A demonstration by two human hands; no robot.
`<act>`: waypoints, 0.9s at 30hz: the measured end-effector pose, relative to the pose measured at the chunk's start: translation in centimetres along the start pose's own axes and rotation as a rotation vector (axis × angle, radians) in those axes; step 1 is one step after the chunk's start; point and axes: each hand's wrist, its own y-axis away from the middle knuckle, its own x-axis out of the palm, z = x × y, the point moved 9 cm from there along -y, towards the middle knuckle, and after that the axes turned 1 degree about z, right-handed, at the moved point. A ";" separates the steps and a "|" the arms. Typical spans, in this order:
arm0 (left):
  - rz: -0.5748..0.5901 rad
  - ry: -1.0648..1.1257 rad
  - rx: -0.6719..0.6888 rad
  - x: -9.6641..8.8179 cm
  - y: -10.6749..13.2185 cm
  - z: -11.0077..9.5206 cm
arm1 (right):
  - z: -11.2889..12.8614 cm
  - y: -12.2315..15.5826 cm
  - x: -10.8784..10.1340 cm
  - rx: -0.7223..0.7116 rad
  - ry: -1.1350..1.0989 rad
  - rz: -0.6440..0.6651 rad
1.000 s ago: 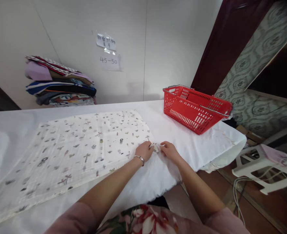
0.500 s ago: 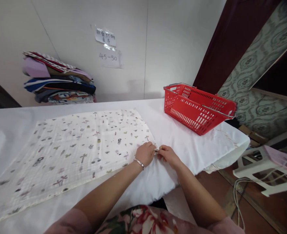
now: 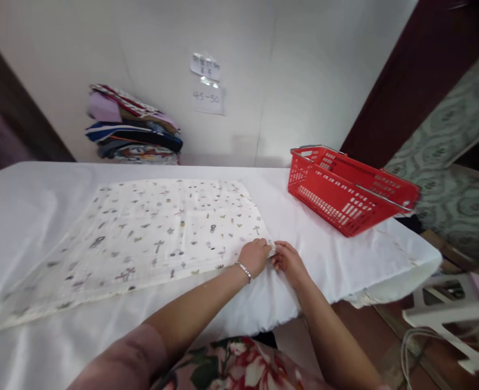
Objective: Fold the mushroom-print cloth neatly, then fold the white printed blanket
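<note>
A cream cloth (image 3: 174,227) printed with small palms and other little motifs lies spread out on the white-covered table (image 3: 304,254). At its near right corner, my left hand (image 3: 256,257) is closed on the cloth's edge, a bracelet round the wrist. My right hand (image 3: 287,261) meets it there from the right, its thumb and fingers pinched at the same corner. The small bit of fabric between the fingertips is mostly covered by them.
To the right on the table stands a red plastic basket (image 3: 345,200) with metal handles. Folded fabrics (image 3: 136,130) are piled at the back left by the wall. A white stool (image 3: 451,314) and a cable are on the floor at right.
The view has turned left, so everything appears shifted to the right. Both hands stay at the cloth's near right corner, and the cloth keeps its place on the table.
</note>
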 end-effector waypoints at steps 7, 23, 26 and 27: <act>-0.028 0.020 -0.015 0.3 1.1 -0.4 | -0.1 0.1 -0.8 -0.103 0.173 -0.038; -0.052 -0.094 -0.171 -2.2 10.7 8.0 | -0.5 0.3 -1.8 -0.099 0.123 -0.091; -0.051 -0.104 -0.237 -3.4 13.3 10.8 | -0.4 0.5 -1.6 -0.103 0.123 -0.082; -0.051 -0.102 -0.260 -3.7 14.1 11.7 | -0.3 0.5 -1.5 -0.103 0.124 -0.084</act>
